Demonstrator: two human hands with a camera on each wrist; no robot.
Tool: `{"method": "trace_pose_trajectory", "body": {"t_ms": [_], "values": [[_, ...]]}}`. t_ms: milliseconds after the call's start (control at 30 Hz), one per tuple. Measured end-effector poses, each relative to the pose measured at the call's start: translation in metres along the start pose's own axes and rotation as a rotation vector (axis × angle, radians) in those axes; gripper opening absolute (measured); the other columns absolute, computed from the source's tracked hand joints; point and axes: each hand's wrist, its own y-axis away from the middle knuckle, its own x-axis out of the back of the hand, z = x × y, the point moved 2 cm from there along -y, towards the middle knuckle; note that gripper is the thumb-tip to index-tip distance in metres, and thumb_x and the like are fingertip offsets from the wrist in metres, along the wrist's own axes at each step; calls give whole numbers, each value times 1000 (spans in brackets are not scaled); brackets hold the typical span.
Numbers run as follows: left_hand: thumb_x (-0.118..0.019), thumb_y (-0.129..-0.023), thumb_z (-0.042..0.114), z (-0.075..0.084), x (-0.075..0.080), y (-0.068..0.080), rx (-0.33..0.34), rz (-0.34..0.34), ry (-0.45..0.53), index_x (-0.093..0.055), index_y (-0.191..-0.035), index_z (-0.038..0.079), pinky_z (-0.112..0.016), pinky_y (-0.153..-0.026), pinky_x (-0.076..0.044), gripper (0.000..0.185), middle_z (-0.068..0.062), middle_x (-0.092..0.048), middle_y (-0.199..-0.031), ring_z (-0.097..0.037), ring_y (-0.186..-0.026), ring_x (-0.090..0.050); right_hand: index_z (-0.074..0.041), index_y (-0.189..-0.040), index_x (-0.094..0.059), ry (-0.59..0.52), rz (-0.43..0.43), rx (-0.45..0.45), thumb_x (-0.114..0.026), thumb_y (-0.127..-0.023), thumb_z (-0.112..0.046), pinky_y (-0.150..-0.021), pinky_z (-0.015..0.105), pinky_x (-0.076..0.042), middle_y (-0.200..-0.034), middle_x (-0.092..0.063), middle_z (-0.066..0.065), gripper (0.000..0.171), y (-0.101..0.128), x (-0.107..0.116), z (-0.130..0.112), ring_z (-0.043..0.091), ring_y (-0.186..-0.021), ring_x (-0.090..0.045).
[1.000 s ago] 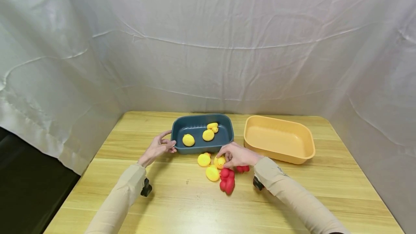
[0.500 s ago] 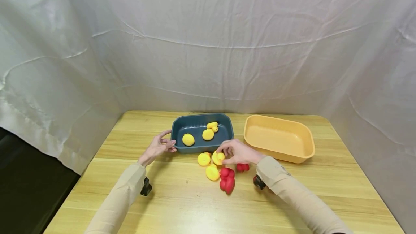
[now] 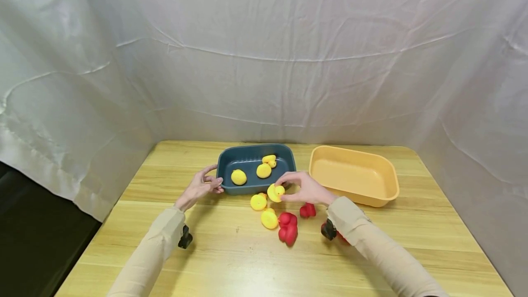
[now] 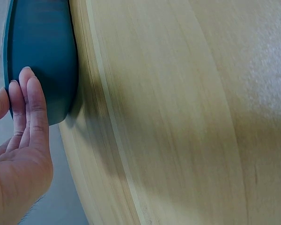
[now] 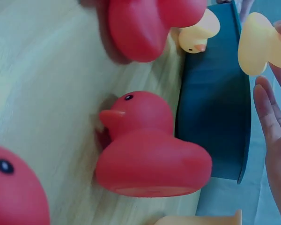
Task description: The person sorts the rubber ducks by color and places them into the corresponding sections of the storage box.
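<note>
Pinching a yellow duck (image 3: 273,192), your right grip (image 3: 306,188) should clear the blue tray rim (image 3: 243,189) your spread left grip (image 3: 199,189) touches.

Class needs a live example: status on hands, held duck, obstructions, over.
Left hand touching end of blue bin. Right hand pinching yellow duck by bin's near rim. Nothing seen between duck and bin.

Left arm (image 3: 144,251), beige-sleeved, extended forward | left hand (image 3: 201,187), thumb opposed to near-straight fingers | right arm (image 3: 383,247), beige-sleeved, angled inward | right hand (image 3: 304,188), thumb and finger pinching, further fingers extended
</note>
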Motion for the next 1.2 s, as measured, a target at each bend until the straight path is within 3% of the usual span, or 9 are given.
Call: {"method": "trace_pose_trajectory", "body": {"t_ms": [100, 267, 367, 567, 733, 933, 1200], "values": [[-58, -101, 6, 1, 0, 1, 3, 3, -2, -22, -155, -7, -47, -87, -63, 67, -12, -70, -90, -16, -79, -72, -9, -116, -72, -99, 7, -6, -81, -86, -13, -104, 52, -53, -116, -70, 10, 32, 0, 2, -2, 17, -105, -65], [-57, -101, 4, 2, 1, 1, -5, 0, -3, -21, -155, -9, -47, -87, -63, 66, -13, -70, -89, -18, -79, -73, -6, -119, -71, -160, 34, 5, -79, -86, -8, -105, 31, -54, -118, -69, 14, 34, -1, 5, 0, 13, -106, -66], [-57, -101, 5, 2, 1, 1, -6, 3, -5, -21, -155, -8, -47, -87, -63, 67, -13, -70, -89, -18, -79, -73, -4, -119, -70, -163, 56, 9, -79, -86, -7, -103, 26, -55, -118, -69, 15, 34, -1, 6, 2, 12, -107, -66], [-58, -101, 6, 2, 1, 2, -3, 2, -6, -21, -155, -8, -48, -87, -63, 67, -14, -71, -90, -18, -79, -73, -7, -120, -70, -127, 127, -25, -77, -88, -10, -104, 39, -56, -118, -69, 11, 33, -1, 7, 2, 12, -107, -65], [-57, -101, 6, 2, 0, 1, 6, 3, -1, -21, -155, -8, -48, -88, -62, 66, -11, -70, -89, -17, -79, -73, -5, -123, -69, -122, 180, -34, -74, -91, -11, -106, 55, -51, -119, -68, 13, 33, -3, 9, 3, 21, -108, -64], [-57, -101, 5, 2, -1, 1, 7, 4, 4, -22, -155, -8, -47, -88, -63, 66, -11, -69, -89, -16, -79, -72, -4, -126, -67, -73, 215, -69, -72, -93, -13, -111, 54, -48, -125, -66, 15, 35, -7, 11, 7, 30, -115, -64], [-58, -101, 7, 1, 1, 1, 5, 1, -20, -20, -156, -7, -46, -88, -63, 68, -15, -69, -91, -19, -81, -73, -7, -128, -66, 24, 222, -97, -72, -94, -19, -114, 53, -46, -128, -65, 12, 37, -11, 17, 10, 31, -117, -63]]}}
